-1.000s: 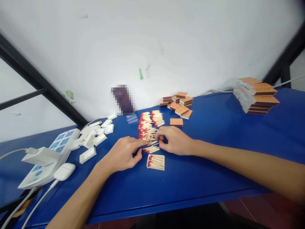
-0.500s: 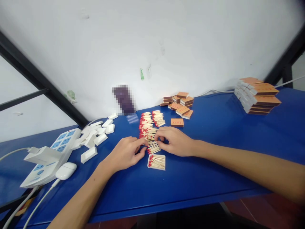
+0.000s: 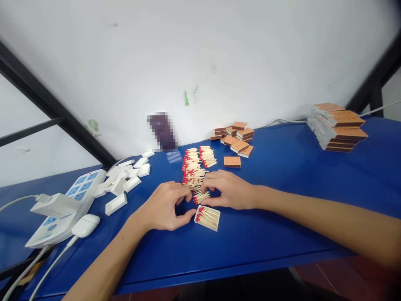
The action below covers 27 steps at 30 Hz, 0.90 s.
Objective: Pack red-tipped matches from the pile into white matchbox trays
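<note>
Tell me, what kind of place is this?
Probably a small workshop bench where matchboxes get filled by hand. A blue table holds a pile of loose matches, empty white trays and stacks of orange boxes.

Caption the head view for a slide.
Left hand and right hand pinch matches beside a matchbox tray on a blue table.

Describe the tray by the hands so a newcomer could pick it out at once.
On the blue table, find the match pile in the middle. Just nearer, between the left hand and right hand, lies a white tray. It alone holds red-tipped matches; the white trays heaped to the left look empty.
</note>
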### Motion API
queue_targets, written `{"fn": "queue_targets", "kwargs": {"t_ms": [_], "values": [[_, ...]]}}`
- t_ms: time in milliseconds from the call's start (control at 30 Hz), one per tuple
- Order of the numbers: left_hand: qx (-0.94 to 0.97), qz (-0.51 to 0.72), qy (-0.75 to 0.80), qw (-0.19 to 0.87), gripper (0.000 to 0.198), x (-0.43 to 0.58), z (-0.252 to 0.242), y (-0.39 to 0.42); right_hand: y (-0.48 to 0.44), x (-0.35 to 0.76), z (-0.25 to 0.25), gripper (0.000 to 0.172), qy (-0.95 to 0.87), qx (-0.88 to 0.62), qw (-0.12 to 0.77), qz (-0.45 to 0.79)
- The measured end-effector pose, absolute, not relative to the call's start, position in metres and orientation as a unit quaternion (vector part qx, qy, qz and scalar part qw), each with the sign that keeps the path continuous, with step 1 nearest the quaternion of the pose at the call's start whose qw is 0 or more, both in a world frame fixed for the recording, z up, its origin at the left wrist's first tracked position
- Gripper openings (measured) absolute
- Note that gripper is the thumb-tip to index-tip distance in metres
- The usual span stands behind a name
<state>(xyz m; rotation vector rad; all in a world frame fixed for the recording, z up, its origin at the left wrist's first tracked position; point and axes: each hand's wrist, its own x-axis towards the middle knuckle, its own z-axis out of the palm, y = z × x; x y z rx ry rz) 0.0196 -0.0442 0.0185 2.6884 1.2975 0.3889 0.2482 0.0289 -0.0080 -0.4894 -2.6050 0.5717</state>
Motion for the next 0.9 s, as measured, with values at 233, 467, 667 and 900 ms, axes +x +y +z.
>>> {"fn": "queue_targets", "kwargs": {"t_ms": [233, 467, 667, 900], "values": [[0.899, 0.141, 0.405, 0.084, 0.021, 0.0223, 0.0164, -0.0432, 0.0294, 0.2484, -0.0077, 0.015, -0.942, -0.18, 0.21, 0.189], [0.905, 0.149, 0.392, 0.078, 0.028, 0.024, 0.0174, -0.0438, 0.0292, 0.2475, -0.0075, 0.009, -0.943, -0.181, 0.21, 0.186], [0.889, 0.137, 0.434, 0.051, 0.009, 0.0203, 0.0156, -0.0404, 0.0297, 0.2481, -0.007, 0.011, -0.94, -0.182, 0.211, 0.198], [0.879, 0.139, 0.454, 0.042, 0.016, 0.0198, 0.0122, -0.0376, 0.0309, 0.2479, -0.0076, 0.007, -0.937, -0.181, 0.22, 0.202]]}}
